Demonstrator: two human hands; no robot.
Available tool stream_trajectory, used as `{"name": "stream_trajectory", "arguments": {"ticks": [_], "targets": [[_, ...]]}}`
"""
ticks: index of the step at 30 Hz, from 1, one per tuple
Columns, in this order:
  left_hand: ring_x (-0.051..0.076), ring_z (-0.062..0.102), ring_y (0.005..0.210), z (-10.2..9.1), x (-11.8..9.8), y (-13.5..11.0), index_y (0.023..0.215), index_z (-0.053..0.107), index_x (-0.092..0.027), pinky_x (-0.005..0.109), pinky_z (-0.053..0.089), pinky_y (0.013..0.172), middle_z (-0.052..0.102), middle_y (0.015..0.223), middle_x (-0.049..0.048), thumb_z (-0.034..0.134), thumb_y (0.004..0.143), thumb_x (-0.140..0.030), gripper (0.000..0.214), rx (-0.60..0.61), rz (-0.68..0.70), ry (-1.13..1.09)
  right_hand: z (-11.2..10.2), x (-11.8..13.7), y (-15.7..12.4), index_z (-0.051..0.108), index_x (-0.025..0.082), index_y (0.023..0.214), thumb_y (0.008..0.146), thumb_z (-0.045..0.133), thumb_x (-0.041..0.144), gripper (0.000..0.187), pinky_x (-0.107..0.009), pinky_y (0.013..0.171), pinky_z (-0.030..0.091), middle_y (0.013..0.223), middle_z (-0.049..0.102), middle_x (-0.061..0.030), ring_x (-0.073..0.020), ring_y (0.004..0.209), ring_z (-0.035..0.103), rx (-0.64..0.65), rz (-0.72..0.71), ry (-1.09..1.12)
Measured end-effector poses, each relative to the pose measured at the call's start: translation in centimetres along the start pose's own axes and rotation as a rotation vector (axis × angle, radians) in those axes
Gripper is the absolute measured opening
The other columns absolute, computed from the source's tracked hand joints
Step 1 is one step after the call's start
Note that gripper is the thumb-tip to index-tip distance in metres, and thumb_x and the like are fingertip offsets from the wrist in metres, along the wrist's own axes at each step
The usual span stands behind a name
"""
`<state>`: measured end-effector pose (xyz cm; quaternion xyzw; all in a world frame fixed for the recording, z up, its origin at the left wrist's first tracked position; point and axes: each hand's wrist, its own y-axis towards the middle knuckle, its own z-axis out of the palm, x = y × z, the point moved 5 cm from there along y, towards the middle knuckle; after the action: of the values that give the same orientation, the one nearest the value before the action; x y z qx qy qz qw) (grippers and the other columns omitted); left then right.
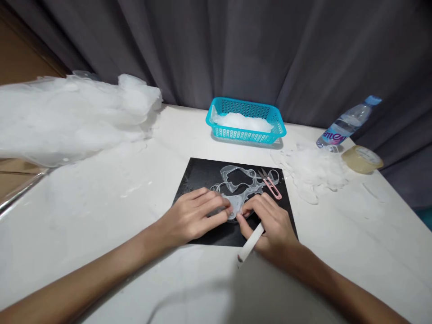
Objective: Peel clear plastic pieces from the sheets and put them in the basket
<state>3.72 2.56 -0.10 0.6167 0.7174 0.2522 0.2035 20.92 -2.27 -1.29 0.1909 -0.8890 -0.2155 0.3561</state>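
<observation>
A black mat point(202, 175) lies on the white table. On it rests a translucent plastic piece point(236, 182) with cut-out holes. My left hand point(194, 216) presses its fingers flat on the near end of that piece. My right hand point(270, 225) is closed around a white stick-like tool point(251, 243), its tip at the plastic beside my left fingertips. Small pink snips point(271, 183) lie on the mat just beyond my right hand.
A teal basket point(246, 132) with white material stands behind the mat. A heap of clear plastic scraps point(313, 168), a water bottle point(347, 121) and a tape roll point(362, 159) sit at the right. A large pile of white film point(67, 117) fills the left.
</observation>
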Motion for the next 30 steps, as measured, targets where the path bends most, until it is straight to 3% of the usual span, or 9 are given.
{"name": "stream_trajectory", "arguments": {"ticks": [6, 9, 15, 21, 30], "targets": [[0.019, 0.068, 0.079, -0.3, -0.7, 0.3, 0.096, 0.067, -0.017, 0.033, 0.051, 0.07, 0.076, 0.093, 0.0087, 0.057, 0.1, -0.007, 0.014, -0.087, 0.045, 0.1, 0.3, -0.9, 0.2, 0.065, 0.023, 0.096, 0.095, 0.062, 0.022, 0.003, -0.028, 0.067, 0.043, 0.086, 0.06, -0.0002, -0.0149, 0.072, 0.05, 0.11, 0.303, 0.313], [0.018, 0.068, 0.079, -0.3, -0.9, 0.3, 0.094, 0.068, -0.018, 0.032, 0.051, 0.069, 0.075, 0.089, 0.0051, 0.064, 0.096, -0.006, 0.013, -0.099, 0.051, 0.132, 0.1, -1.0, 0.5, 0.067, 0.023, 0.095, 0.098, 0.06, 0.027, 0.009, -0.028, 0.063, 0.041, 0.084, 0.06, 0.0, -0.0139, 0.069, 0.049, 0.125, 0.346, 0.394], [0.017, 0.066, 0.073, -0.4, -1.5, 0.3, 0.088, 0.071, -0.017, 0.031, 0.05, 0.065, 0.074, 0.086, 0.0042, 0.072, 0.091, -0.008, 0.01, -0.106, 0.117, 0.21, -0.6, -0.7, 0.8, 0.069, 0.023, 0.089, 0.095, 0.071, 0.025, 0.006, -0.029, 0.067, 0.045, 0.078, 0.064, 0.0007, -0.0153, 0.073, 0.056, 0.004, 0.245, 0.347], [0.015, 0.062, 0.067, -0.8, -1.9, 0.7, 0.089, 0.069, -0.017, 0.03, 0.044, 0.057, 0.07, 0.08, 0.0019, 0.068, 0.095, -0.009, 0.01, -0.085, 0.104, 0.227, -0.9, 0.8, 0.3, 0.063, 0.021, 0.095, 0.103, 0.058, 0.019, 0.01, -0.031, 0.069, 0.048, 0.084, 0.068, -0.0038, -0.0177, 0.077, 0.062, -0.072, 0.05, 0.022], [0.017, 0.066, 0.07, -0.4, -1.2, 0.6, 0.108, 0.068, -0.015, 0.032, 0.049, 0.062, 0.073, 0.084, 0.0044, 0.064, 0.097, -0.009, 0.014, -0.052, 0.018, 0.122, -0.6, 0.9, 0.3, 0.055, 0.021, 0.096, 0.109, 0.044, 0.022, 0.017, -0.028, 0.064, 0.046, 0.083, 0.063, -0.0035, -0.0167, 0.073, 0.062, 0.004, 0.005, -0.148]]}}
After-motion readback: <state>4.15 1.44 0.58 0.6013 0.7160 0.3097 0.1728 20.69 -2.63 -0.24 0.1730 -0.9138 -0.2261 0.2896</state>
